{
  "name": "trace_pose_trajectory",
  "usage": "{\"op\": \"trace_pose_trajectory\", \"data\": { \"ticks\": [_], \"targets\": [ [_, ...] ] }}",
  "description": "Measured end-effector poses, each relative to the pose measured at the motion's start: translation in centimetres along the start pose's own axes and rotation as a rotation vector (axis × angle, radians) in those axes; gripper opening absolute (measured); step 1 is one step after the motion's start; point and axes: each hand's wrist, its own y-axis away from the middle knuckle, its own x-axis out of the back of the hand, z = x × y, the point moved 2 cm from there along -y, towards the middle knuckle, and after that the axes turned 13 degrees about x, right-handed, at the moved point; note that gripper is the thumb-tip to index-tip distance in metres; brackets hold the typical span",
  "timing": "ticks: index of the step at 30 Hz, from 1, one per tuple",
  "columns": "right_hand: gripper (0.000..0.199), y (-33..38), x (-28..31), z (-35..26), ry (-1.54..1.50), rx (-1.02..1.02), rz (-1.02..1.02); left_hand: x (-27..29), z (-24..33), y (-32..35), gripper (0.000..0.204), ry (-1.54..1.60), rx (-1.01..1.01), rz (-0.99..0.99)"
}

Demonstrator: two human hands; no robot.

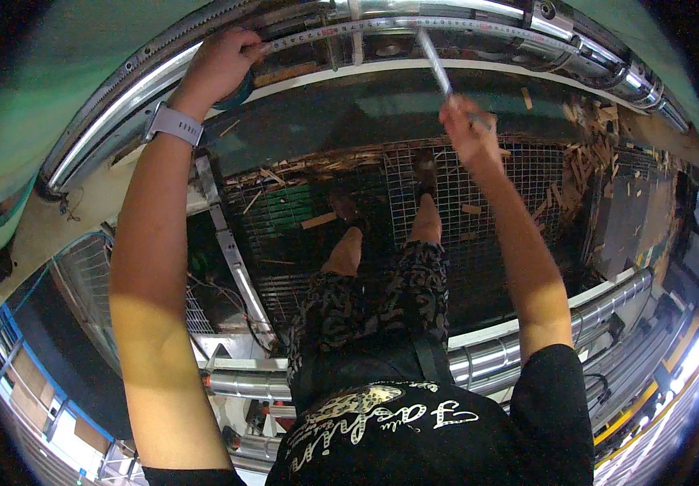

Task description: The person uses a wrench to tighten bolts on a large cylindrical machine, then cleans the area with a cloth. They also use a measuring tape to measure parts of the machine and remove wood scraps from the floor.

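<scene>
A white measuring tape (373,24) runs along a shiny metal bar at the far side. My left hand (221,66), with a pale watch on its wrist, is closed on the tape's left end with thumb and fingers together. My right hand (471,136) is closed around a slim silvery rod-shaped tool (436,65). The tool's far tip meets or lies very near the tape's lower edge, around the middle of the stretch; contact is hard to tell. Its near end shows beyond my fingers. What kind of tool it is, I cannot make out.
A chrome cylinder with collars (592,61) continues to the right. Below lies a metal grating (519,182) with wood-coloured scraps (600,121) scattered around. Shiny rollers (487,360) run behind my body. A toothed rack (155,49) curves along the upper left beside green machine panels.
</scene>
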Motion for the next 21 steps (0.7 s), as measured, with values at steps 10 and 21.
{"op": "trace_pose_trajectory", "data": {
  "ticks": [10,21],
  "targets": [
    [0.012,19.3,-4.0,13.6,-0.462,-0.329,-0.073,0.1,-0.2,-0.2,0.025,0.04,-0.024,-0.036],
    [0.013,23.8,-5.3,13.7,-0.002,-0.225,-0.287,0.1,-0.8,-0.4,0.026,0.083,-0.076,0.001]
  ]
}}
